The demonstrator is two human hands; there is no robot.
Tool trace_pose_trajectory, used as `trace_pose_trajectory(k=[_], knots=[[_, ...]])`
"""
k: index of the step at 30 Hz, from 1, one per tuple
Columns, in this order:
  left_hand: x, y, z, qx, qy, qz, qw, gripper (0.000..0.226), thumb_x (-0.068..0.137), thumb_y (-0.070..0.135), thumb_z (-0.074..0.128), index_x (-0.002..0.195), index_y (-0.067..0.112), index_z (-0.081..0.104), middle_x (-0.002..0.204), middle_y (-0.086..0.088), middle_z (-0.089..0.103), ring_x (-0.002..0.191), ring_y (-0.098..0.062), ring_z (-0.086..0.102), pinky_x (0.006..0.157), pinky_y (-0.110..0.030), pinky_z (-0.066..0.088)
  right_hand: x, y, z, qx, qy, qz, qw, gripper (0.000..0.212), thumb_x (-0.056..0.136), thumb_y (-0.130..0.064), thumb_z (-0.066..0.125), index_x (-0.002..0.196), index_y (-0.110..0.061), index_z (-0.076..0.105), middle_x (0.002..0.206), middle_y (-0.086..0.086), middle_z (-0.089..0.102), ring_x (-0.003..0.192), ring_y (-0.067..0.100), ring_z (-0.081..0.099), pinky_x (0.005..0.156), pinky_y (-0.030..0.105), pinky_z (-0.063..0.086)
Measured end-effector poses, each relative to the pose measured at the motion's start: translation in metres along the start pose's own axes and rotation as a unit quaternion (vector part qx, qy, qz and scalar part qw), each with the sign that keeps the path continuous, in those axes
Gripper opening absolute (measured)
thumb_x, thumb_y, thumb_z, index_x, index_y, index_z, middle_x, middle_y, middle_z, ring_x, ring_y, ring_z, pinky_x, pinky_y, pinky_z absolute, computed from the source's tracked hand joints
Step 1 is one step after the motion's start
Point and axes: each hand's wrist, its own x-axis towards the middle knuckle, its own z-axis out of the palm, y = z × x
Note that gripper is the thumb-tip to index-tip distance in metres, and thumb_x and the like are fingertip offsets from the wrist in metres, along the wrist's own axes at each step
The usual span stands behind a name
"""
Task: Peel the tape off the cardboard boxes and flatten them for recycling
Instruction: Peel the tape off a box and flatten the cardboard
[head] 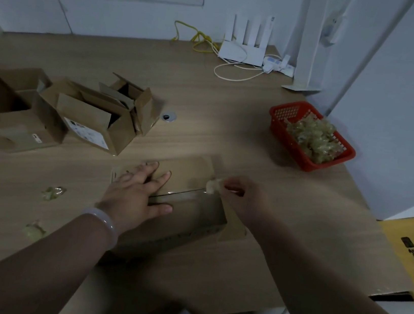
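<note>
Seen from the head camera, a person is working at a light wood-grain table (208, 98), bending over a closed brown cardboard box (192, 216) lying at the near edge just in front of them. The left hand (139, 192), a pale bangle (101, 221) at its wrist, is pressing flat on the box top with fingers straight and spread. The right hand (240, 196) is pinching the crumpled end of a strip of clear packing tape (211, 185) between thumb and fingertips, just off the box's far right corner. The tape is running taut from that pinch back along the box's centre seam toward the left hand's thumb.

To the right, a red plastic lattice basket (281, 110) is holding a heap of balled-up clear tape (312, 139). To the left, several opened brown cartons (86, 118) are standing with flaps up, well apart from the hands. Two small tape wads (53, 192) are lying on the table near the left forearm. A white router (242, 48) with upright antennas is sitting at the far edge beside a yellow cable (199, 36).
</note>
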Motion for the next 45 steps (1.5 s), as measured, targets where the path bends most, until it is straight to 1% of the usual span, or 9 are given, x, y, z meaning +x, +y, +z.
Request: trace_pose_trajectory(k=[5, 9, 11, 14, 21, 25, 30, 37, 45], knots=[[0.000, -0.001, 0.002, -0.003, 0.006, -0.002, 1.000, 0.082, 0.081, 0.073, 0.044, 0.149, 0.045, 0.008, 0.160, 0.012, -0.007, 0.146, -0.013, -0.005, 0.116, -0.031, 0.002, 0.014, -0.004, 0.001, 0.059, 0.051, -0.016, 0.997, 0.021, 0.070, -0.022, 0.076, 0.076, -0.030, 0.057, 0.071, -0.009, 0.067, 0.074, 0.009, 0.065, 0.074, 0.041, 0.056], [0.001, -0.002, 0.004, -0.002, 0.014, 0.001, 1.000, 0.082, 0.080, 0.074, 0.044, 0.148, 0.045, 0.009, 0.160, 0.011, -0.006, 0.147, -0.013, -0.004, 0.117, -0.032, 0.004, 0.018, 0.002, 0.003, 0.013, 0.070, -0.132, 0.989, 0.034, 0.072, -0.015, 0.069, 0.097, -0.033, 0.054, 0.076, -0.023, 0.061, 0.062, 0.001, 0.059, 0.058, 0.033, 0.049], [0.001, -0.002, 0.005, -0.007, 0.014, 0.003, 1.000, 0.082, 0.080, 0.074, 0.045, 0.148, 0.046, 0.009, 0.160, 0.010, -0.005, 0.147, -0.014, -0.004, 0.118, -0.033, 0.004, 0.018, 0.007, 0.005, -0.026, 0.087, -0.178, 0.980, 0.045, 0.078, -0.018, 0.070, 0.115, -0.037, 0.052, 0.075, -0.017, 0.058, 0.064, 0.005, 0.058, 0.060, 0.031, 0.051], [0.001, -0.003, 0.005, -0.013, 0.008, 0.001, 1.000, 0.082, 0.080, 0.073, 0.046, 0.148, 0.046, 0.009, 0.160, 0.011, -0.006, 0.147, -0.013, -0.006, 0.118, -0.032, 0.003, 0.013, 0.016, 0.003, -0.115, 0.082, -0.278, 0.950, 0.013, 0.082, -0.021, 0.060, 0.093, -0.028, 0.065, 0.089, -0.006, 0.063, 0.073, 0.017, 0.062, 0.062, 0.036, 0.054], [0.003, -0.006, 0.008, -0.004, 0.012, -0.002, 1.000, 0.082, 0.079, 0.075, 0.043, 0.148, 0.047, 0.008, 0.160, 0.013, -0.007, 0.147, -0.013, -0.005, 0.119, -0.033, 0.006, 0.000, 0.032, -0.005, -0.195, 0.024, -0.414, 0.889, 0.016, 0.081, -0.007, 0.068, 0.096, -0.011, 0.074, 0.105, 0.007, 0.071, 0.094, 0.022, 0.067, 0.086, 0.028, 0.052], [0.004, -0.006, 0.008, -0.003, 0.011, 0.001, 1.000, 0.083, 0.079, 0.076, 0.043, 0.148, 0.048, 0.007, 0.160, 0.013, -0.007, 0.147, -0.013, -0.005, 0.119, -0.034, 0.005, 0.000, 0.027, -0.007, -0.017, -0.028, -0.274, 0.961, 0.021, 0.090, -0.028, 0.059, 0.105, -0.031, 0.073, 0.093, -0.027, 0.068, 0.092, -0.005, 0.063, 0.082, 0.016, 0.048], [0.002, -0.004, 0.006, -0.006, 0.009, -0.002, 1.000, 0.082, 0.080, 0.074, 0.045, 0.148, 0.046, 0.008, 0.160, 0.012, -0.006, 0.147, -0.014, -0.004, 0.118, -0.032, 0.003, 0.013, 0.017, 0.002, 0.100, -0.092, 0.013, 0.991, 0.025, 0.078, -0.029, 0.077, 0.102, -0.034, 0.072, 0.087, -0.010, 0.074, 0.086, 0.013, 0.070, 0.075, 0.037, 0.059], [0.001, -0.003, 0.004, -0.005, 0.011, -0.001, 1.000, 0.082, 0.080, 0.074, 0.044, 0.148, 0.045, 0.009, 0.160, 0.012, -0.006, 0.147, -0.013, -0.004, 0.118, -0.033, 0.005, 0.013, 0.004, 0.005, 0.025, -0.059, 0.046, 0.997, 0.014, 0.079, -0.036, 0.077, 0.077, -0.023, 0.074, 0.071, -0.006, 0.072, 0.068, 0.013, 0.070, 0.066, 0.035, 0.060], [-0.001, -0.002, 0.003, -0.014, 0.017, -0.007, 1.000, 0.081, 0.079, 0.073, 0.047, 0.148, 0.047, 0.012, 0.160, 0.013, -0.004, 0.146, -0.012, -0.002, 0.119, -0.033, 0.007, 0.012, -0.017, 0.002, -0.200, -0.044, -0.097, 0.974, 0.034, 0.087, -0.027, 0.065, 0.057, -0.029, 0.049, 0.058, -0.010, 0.051, 0.060, 0.009, 0.051, 0.049, 0.023, 0.032]])
